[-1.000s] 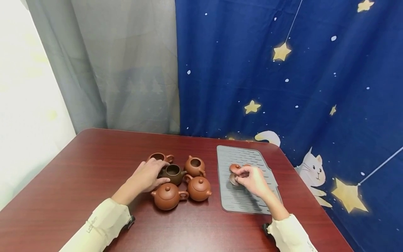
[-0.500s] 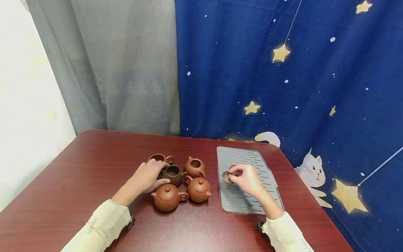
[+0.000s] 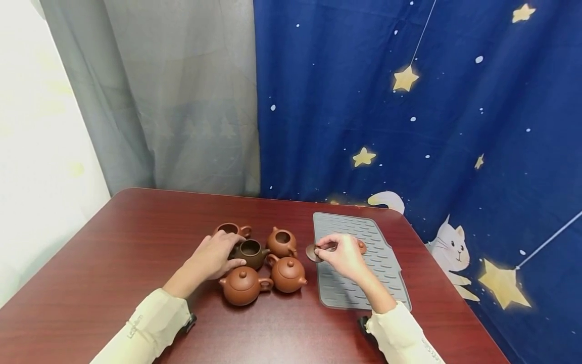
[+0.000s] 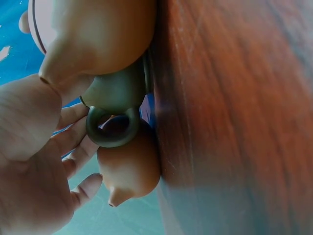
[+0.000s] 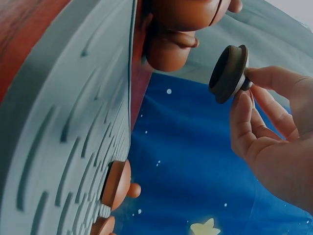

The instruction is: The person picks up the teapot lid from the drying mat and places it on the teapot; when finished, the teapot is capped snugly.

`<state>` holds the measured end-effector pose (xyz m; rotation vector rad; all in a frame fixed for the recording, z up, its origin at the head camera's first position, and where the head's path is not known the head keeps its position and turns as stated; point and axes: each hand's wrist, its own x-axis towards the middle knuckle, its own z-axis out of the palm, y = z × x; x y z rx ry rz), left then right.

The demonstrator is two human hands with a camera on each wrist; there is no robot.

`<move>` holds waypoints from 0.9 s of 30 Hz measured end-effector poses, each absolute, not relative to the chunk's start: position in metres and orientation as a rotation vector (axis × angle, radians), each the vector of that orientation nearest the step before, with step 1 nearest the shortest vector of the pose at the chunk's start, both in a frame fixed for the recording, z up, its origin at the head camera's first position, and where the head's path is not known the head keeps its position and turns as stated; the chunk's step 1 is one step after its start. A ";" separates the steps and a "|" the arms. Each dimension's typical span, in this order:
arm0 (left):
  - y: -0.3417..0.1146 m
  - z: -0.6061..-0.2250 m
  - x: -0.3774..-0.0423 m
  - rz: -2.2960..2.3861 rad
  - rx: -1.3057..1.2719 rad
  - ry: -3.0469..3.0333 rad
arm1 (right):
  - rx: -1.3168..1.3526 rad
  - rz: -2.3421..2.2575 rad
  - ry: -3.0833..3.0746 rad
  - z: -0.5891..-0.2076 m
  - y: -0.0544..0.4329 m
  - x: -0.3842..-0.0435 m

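My left hand (image 3: 213,255) lies around a dark brown teapot (image 3: 254,261) without a lid, thumb on its near side and fingers on the far side. In the left wrist view the teapot's loop handle (image 4: 113,139) faces my palm. Over the left edge of the grey mat, my right hand (image 3: 343,255) pinches a dark brown teapot lid (image 5: 230,73) by its knob, held up and apart from the pots. Two lidded reddish-brown teapots, one in front (image 3: 241,290) and one at the right (image 3: 288,278), stand close by.
Behind stand two lidless reddish teapots, one at the left (image 3: 246,231) partly hidden by my hand, the other at the right (image 3: 276,246). On the grey ridged mat (image 3: 359,298) lie reddish lids (image 5: 120,186). Curtains (image 3: 327,101) hang beyond the table's far edge.
My right hand has lifted the dark lid and carried it left across the mat toward the teapots, uncovering a reddish lid. My left hand stays at the dark teapot.
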<state>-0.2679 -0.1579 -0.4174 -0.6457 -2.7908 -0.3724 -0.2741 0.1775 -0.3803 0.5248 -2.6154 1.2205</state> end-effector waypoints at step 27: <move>-0.158 -0.419 -0.269 -0.360 -0.640 -2.794 | 0.786 1.195 -2.566 -0.377 0.118 -0.280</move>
